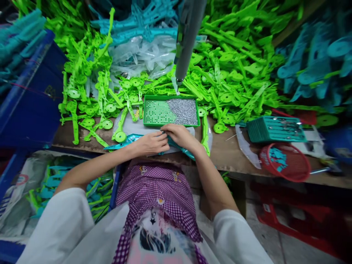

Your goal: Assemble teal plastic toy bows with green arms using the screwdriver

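Observation:
A long teal plastic part (131, 139) lies across the bench edge in front of me, under both hands. My left hand (154, 143) is closed on its middle, fingers bent. Close beside it, my right hand (180, 136) grips the same part, thumb and fingers drawn together near the left fingertips. Whatever is pinched between the fingertips is hidden. Just beyond the hands sits a green perforated tray (159, 112) with many small silvery metal pieces (184, 111) heaped in its right half. A grey powered screwdriver (184, 47) hangs tip down above the tray's far edge.
Lime-green plastic parts (236, 84) pile up behind and beside the tray, with translucent parts (145, 55) at the back. On the right are a teal basket (258, 130) and a red basket (298, 170) holding teal bits. A blue crate (30, 95) stands left.

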Demonstrator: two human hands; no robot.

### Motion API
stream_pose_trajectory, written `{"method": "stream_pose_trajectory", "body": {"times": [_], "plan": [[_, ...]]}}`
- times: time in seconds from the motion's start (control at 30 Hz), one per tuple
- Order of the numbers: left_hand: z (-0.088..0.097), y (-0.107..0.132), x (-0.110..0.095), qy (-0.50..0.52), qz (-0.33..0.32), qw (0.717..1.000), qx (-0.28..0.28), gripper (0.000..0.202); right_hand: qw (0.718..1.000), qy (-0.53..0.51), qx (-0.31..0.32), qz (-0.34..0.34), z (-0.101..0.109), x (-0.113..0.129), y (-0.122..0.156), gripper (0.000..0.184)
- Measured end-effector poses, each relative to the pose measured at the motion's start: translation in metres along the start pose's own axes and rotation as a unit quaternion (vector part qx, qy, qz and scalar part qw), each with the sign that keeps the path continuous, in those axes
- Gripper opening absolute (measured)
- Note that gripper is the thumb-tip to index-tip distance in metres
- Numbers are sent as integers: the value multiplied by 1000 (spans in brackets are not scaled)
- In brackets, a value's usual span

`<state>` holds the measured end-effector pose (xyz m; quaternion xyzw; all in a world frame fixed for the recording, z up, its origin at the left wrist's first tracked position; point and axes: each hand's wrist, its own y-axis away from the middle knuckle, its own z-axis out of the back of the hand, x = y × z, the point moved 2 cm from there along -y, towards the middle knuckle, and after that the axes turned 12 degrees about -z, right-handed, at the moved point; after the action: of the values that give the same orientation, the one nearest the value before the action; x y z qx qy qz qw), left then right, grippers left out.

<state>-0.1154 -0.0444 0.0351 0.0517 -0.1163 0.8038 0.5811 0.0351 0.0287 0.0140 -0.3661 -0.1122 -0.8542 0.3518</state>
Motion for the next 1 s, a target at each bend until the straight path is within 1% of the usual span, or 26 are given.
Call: {"method": "stream_pose_trajectory", "body": {"times": [0.03, 0.1, 0.2, 0.27, 0.3, 0.33, 0.4, 0.43, 0.5, 0.53, 0.57, 0.63, 0.73, 0.77, 0.8, 0.83, 0.87, 0.9, 0.93, 1.0], "plan": [[3, -3, 3, 3, 0, 1000, 6, 23, 1000, -18, -20, -8, 2, 0, 3, 27], [6, -10, 8, 26, 17, 999, 12, 25, 995, -46, -80, -36, 5, 3, 14, 27], [7, -22, 17, 112, 83, 990, 25, 22, 975, -50, -198, -90, 1, 10, 41, 24], [4, -28, 26, 201, 160, 966, 37, 17, 961, -12, -257, -106, -10, 18, 58, 22], [2, -29, 31, 251, 202, 946, 36, 15, 956, 18, -275, -99, -17, 21, 65, 21], [-1, -30, 36, 306, 241, 920, 31, 13, 953, 51, -287, -85, -24, 25, 70, 20], [-7, -28, 43, 426, 303, 852, 11, 10, 944, 116, -306, -48, -36, 31, 74, 21], [-10, -27, 45, 486, 327, 811, 1, 10, 937, 141, -317, -34, -41, 34, 74, 23], [-16, -22, 46, 587, 373, 719, -20, 7, 926, 181, -332, -20, -46, 36, 70, 25], [-20, -19, 45, 622, 395, 675, -35, 7, 922, 199, -333, -15, -46, 36, 67, 24], [-23, -16, 44, 647, 414, 638, -53, 6, 919, 215, -329, -5, -46, 36, 64, 23], [-29, -11, 39, 677, 446, 579, -89, 8, 920, 243, -305, 28, -45, 37, 60, 23], [-37, -7, 32, 707, 480, 503, -128, 11, 927, 260, -259, 76, -42, 35, 58, 23], [-39, -6, 30, 718, 484, 481, -135, 12, 932, 255, -248, 76, -41, 33, 58, 21], [-40, -5, 29, 726, 484, 468, -138, 12, 938, 241, -240, 66, -39, 30, 59, 19], [-40, -4, 27, 728, 481, 468, -140, 12, 947, 215, -234, 47, -37, 27, 59, 19], [-38, -3, 26, 718, 474, 489, -140, 10, 956, 178, -230, 22, -33, 24, 59, 19], [-35, -1, 24, 692, 465, 534, -141, 9, 965, 136, -226, -5, -29, 20, 59, 21], [-31, 1, 21, 643, 457, 597, -144, 7, 970, 94, -222, -31, -25, 16, 58, 22], [-23, 4, 12, 495, 437, 735, -157, 9, 977, 34, -200, -69, -16, 9, 56, 25]]}}
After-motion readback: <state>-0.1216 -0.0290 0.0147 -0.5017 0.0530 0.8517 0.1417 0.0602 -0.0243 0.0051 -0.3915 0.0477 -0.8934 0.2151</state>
